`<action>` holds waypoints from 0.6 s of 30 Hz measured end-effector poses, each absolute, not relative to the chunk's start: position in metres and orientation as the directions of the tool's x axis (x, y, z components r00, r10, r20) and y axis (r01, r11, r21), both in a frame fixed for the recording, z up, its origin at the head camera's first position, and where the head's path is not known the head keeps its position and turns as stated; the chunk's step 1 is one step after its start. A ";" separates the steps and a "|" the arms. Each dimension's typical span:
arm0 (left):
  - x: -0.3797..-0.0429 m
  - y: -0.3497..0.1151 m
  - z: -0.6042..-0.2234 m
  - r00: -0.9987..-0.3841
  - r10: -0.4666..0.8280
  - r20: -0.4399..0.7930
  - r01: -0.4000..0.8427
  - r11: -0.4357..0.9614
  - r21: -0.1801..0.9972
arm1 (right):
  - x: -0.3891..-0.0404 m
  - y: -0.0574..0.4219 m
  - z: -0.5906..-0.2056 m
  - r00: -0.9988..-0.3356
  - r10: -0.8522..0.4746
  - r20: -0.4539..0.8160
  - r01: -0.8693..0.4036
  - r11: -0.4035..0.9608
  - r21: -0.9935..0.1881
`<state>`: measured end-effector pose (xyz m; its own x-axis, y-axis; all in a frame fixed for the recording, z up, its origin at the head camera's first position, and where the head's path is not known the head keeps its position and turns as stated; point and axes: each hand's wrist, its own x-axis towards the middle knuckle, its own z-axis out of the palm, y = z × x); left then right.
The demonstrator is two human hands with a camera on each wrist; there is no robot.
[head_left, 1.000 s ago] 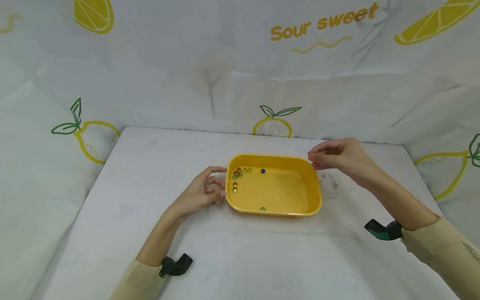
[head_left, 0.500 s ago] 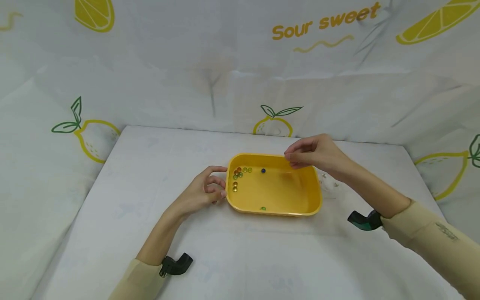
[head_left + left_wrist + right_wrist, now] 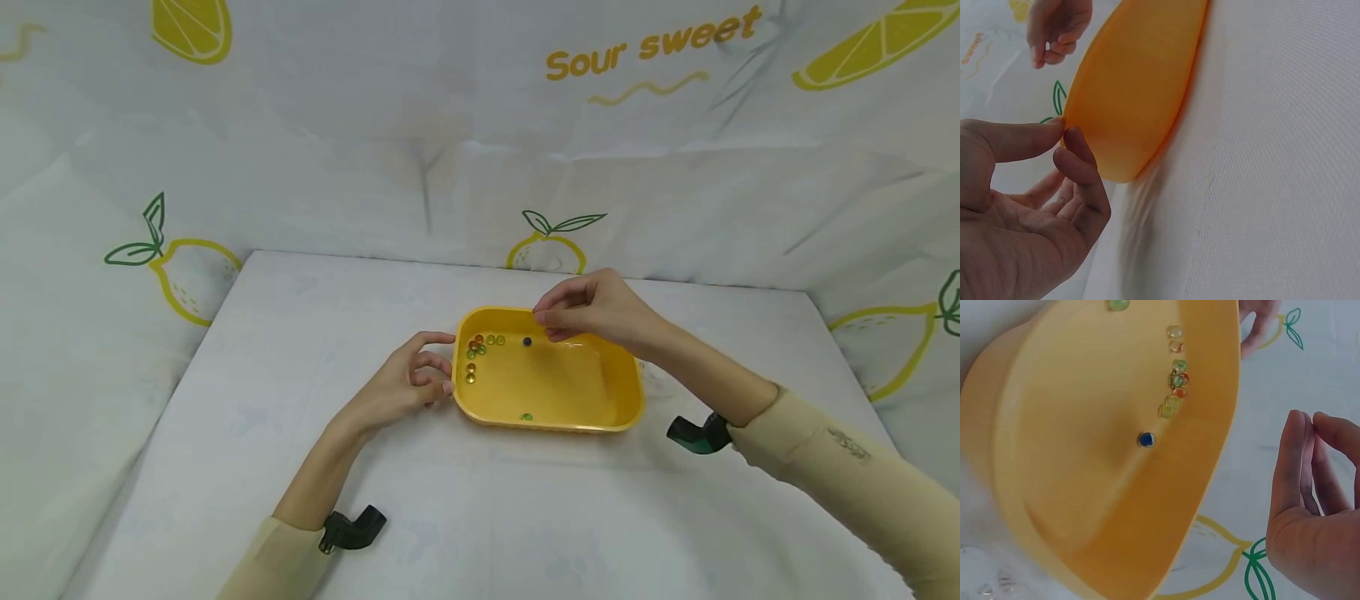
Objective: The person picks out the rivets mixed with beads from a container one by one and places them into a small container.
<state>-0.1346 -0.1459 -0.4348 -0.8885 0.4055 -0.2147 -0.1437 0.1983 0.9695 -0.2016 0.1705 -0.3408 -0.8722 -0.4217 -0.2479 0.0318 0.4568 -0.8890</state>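
My left hand [image 3: 408, 375] is at the left end of a yellow plastic tub [image 3: 570, 392], its thumb and index finger pinching the rim in the left wrist view. Glass marbles lie inside the tub: a blue marble [image 3: 527, 342] near the back wall, a green marble [image 3: 527, 417] by the front, and several orange and green marbles [image 3: 476, 348] in the left part. Over the tub's back rim hovers my right hand [image 3: 600, 312], close to the blue marble. Its thumb and fingertips come together, and no object shows between them in the right wrist view [image 3: 1313, 487].
A clear plastic container [image 3: 656, 379] stands on the white table right of the tub, partly hidden by my right forearm. Behind the table hangs a white cloth [image 3: 337, 183] printed with lemons. Both wrists carry black camera mounts [image 3: 352, 529].
My right hand has moved left from the tub's right end, over its back rim to near the blue marble. My left hand, the tub and the marbles stay in place.
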 end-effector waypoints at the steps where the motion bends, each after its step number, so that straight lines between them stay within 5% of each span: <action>1: -0.135 -0.146 -0.435 -0.888 0.406 -0.215 -0.144 0.198 0.970 | -0.202 0.168 -0.342 -0.870 -0.426 -0.248 0.029 0.458 -0.889; 18: -0.135 -0.146 -0.435 -0.886 0.406 -0.223 -0.149 0.206 0.967 | -0.215 0.136 -0.360 -0.828 -0.471 -0.305 0.044 0.486 -0.873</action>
